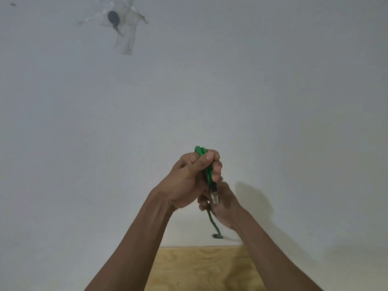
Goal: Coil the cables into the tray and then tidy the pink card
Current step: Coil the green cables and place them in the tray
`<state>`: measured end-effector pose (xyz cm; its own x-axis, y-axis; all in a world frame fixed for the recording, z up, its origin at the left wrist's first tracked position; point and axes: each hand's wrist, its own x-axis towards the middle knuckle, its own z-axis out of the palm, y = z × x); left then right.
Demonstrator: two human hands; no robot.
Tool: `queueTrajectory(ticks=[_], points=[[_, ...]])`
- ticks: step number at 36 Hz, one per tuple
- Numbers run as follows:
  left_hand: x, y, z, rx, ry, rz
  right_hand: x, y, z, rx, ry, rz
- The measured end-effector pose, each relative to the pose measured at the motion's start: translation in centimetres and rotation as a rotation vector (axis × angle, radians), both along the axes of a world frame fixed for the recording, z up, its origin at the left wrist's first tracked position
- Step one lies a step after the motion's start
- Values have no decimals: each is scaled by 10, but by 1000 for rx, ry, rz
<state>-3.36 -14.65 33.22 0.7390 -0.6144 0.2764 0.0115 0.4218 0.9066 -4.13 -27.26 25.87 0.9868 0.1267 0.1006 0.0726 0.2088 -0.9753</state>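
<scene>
Both hands are raised in front of a white wall. My left hand [190,177] grips folded loops of a green cable [207,171], with the loop tops poking out above the fingers. A silver USB plug [215,198] hangs from the bundle. My right hand [224,204] sits just below and holds the loose strand of the same cable, which runs down to the wooden surface [189,267]. No tray or pink card is in view.
The white wall [273,91] fills most of the view. A dark object under clear tape [114,18] is stuck high on the wall at the left. A strip of plywood table shows at the bottom between my forearms.
</scene>
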Motion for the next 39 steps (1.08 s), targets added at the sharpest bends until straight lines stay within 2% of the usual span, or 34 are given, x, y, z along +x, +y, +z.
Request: queueTrajectory(ticks=[4,11,14,17,19,21,23,26,31,36,39], points=[[24,8,5,132,-114,187,-15,12,-13,-3,2,-78],[48,25,-5,315,-223,381,-26,15,-6,-201,-140,-240],[45,30,-13,498,-322,412,-24,7,5,-428,-251,-261],[40,35,-23,644,-366,404,-19,-5,27,-760,-407,-270],[34,38,-29,706,-338,364,-18,-13,45,-995,-478,-287],[24,37,-33,724,-248,273,-12,-21,60,-1090,-536,-276],[12,32,-34,676,-131,184,-4,-26,69,-1006,-591,-209],[-5,26,-34,482,96,88,12,-33,73,-646,-557,-80],[-26,18,-34,300,217,-33,28,-37,66,-403,-452,6],[-24,12,-24,146,107,-35,21,-24,26,-47,-282,66],[-17,9,-17,98,41,34,5,-6,3,128,-109,66]])
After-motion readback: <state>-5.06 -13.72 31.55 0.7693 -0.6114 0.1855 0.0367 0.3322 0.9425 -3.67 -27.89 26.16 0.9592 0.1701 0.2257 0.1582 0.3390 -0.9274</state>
